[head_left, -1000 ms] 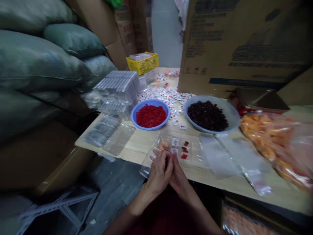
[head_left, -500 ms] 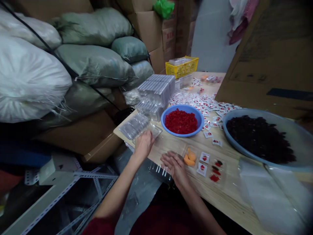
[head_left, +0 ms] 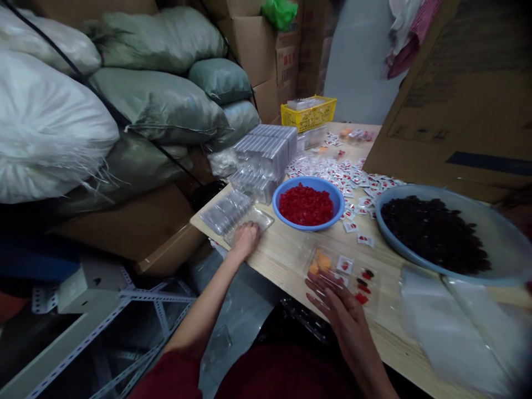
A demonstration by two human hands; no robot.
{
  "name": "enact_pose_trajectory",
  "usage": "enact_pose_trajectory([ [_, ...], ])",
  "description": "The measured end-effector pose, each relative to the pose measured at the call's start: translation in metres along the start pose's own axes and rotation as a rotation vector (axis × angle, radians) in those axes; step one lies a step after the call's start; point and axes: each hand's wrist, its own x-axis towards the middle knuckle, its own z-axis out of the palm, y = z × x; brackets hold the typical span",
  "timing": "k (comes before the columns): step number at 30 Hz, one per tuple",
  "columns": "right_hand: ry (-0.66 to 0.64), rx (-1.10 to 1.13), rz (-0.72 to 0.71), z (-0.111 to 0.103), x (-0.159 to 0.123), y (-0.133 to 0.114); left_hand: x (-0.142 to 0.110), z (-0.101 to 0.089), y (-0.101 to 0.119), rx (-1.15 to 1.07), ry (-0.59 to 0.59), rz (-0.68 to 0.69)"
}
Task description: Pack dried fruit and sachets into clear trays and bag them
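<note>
From where I stand, the left hand (head_left: 247,239) is down by the desk's (head_left: 286,266) near left corner, its fingers curled over the clear plastic trays (head_left: 226,210) lying there; the fingertips are hidden, so I can't tell whether they grip one. The right hand (head_left: 343,305) is loose, fingers spread and holding nothing, over the desk's front edge. Those fingers partly cover the filled tray (head_left: 376,291), which lies flat just in from that edge; I can't tell if they touch it. In it, from left to right, sit orange pieces (head_left: 319,260), small printed sachets (head_left: 344,264), and dark and red pieces (head_left: 362,299). Farther in from the edge, the blue bowl (head_left: 308,226) holds red bits (head_left: 306,204), with loose sachets (head_left: 332,173) strewn behind it.
</note>
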Motion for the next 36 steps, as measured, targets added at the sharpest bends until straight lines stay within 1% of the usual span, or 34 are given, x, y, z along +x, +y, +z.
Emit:
enact_pose_trajectory([
  [1, 0.014, -0.075, -0.056, -0.002, -0.006, -0.006, -0.009, -0.007, 0.007, -0.051, 0.031, 0.01],
  [2, 0.037, -0.174, -0.133, -0.004, -0.012, -0.011, -0.02, -0.015, 0.016, -0.166, 0.047, 0.027],
  [3, 0.06, -0.293, -0.225, -0.005, -0.017, -0.015, -0.033, -0.023, 0.027, -0.355, 0.032, 0.049],
  [4, 0.077, -0.423, -0.325, -0.006, -0.021, -0.019, -0.048, -0.032, 0.038, -0.605, -0.025, 0.077],
  [5, 0.08, -0.553, -0.422, -0.007, -0.025, -0.021, -0.062, -0.04, 0.05, -0.896, -0.139, 0.103],
  [6, 0.064, -0.675, -0.503, -0.007, -0.027, -0.023, -0.076, -0.047, 0.061, -1.147, -0.28, 0.12],
  [7, 0.025, -0.778, -0.561, -0.007, -0.029, -0.024, -0.088, -0.053, 0.071, -1.328, -0.419, 0.12],
  [8, -0.029, -0.855, -0.595, -0.007, -0.03, -0.025, -0.097, -0.056, 0.078, -1.412, -0.528, 0.105],
  [9, -0.082, -0.91, -0.609, -0.008, -0.031, -0.025, -0.102, -0.056, 0.084, -1.434, -0.585, 0.075],
  [11, -0.14, -0.97, -0.619, -0.014, -0.034, -0.023, -0.105, -0.047, 0.092, -1.399, -0.597, 0.007],
  [12, -0.134, -0.984, -0.625, -0.019, -0.036, -0.022, -0.102, -0.038, 0.095, -1.382, -0.584, -0.017],
  [13, -0.092, -0.994, -0.634, -0.026, -0.037, -0.021, -0.098, -0.028, 0.098, -1.376, -0.57, -0.029],
  [14, -0.021, -0.997, -0.641, -0.034, -0.038, -0.02, -0.093, -0.016, 0.101, -1.381, -0.56, -0.028],
  [16, 0.199, -0.955, -0.654, -0.056, -0.035, -0.018, -0.08, 0.009, 0.107, -1.392, -0.551, -0.003],
  [17, 0.315, -0.904, -0.642, -0.067, -0.031, -0.017, -0.073, 0.022, 0.111, -1.394, -0.543, 0.012],
  [18, 0.404, -0.833, -0.611, -0.079, -0.025, -0.015, -0.066, 0.034, 0.115, -1.393, -0.533, 0.027],
  [19, 0.459, -0.752, -0.571, -0.089, -0.017, -0.013, -0.059, 0.046, 0.118, -1.388, -0.522, 0.045],
  [20, 0.486, -0.68, -0.529, -0.099, -0.007, -0.012, -0.052, 0.057, 0.121, -1.377, -0.494, 0.063],
  [22, 0.504, -0.613, -0.473, -0.113, 0.011, -0.007, -0.037, 0.078, 0.126, -1.301, -0.383, 0.103],
  [24, 0.536, -0.675, -0.502, -0.122, 0.027, -0.004, -0.024, 0.095, 0.128, -1.122, -0.21, 0.148],
  [26, 0.573, -0.817, -0.564, -0.128, 0.037, -0.001, -0.015, 0.107, 0.127, -0.887, -0.038, 0.201],
  [28, 0.593, -0.945, -0.61, -0.132, 0.044, 0.001, -0.01, 0.114, 0.126, -0.691, 0.065, 0.254],
  [29, 0.601, -0.99, -0.622, -0.134, 0.046, 0.002, -0.009, 0.116, 0.126, -0.62, 0.089, 0.265],
  [31, 0.605, -1.036, -0.63, -0.137, 0.049, 0.001, -0.007, 0.119, 0.127, -0.513, 0.1, 0.248],
  [33, 0.594, -1.065, -0.62, -0.138, 0.053, -0.001, -0.005, 0.121, 0.129, -0.43, 0.097, 0.209],
  [36, 0.584, -1.1, -0.598, -0.137, 0.061, -0.005, -0.002, 0.121, 0.132, -0.336, 0.109, 0.19],
])
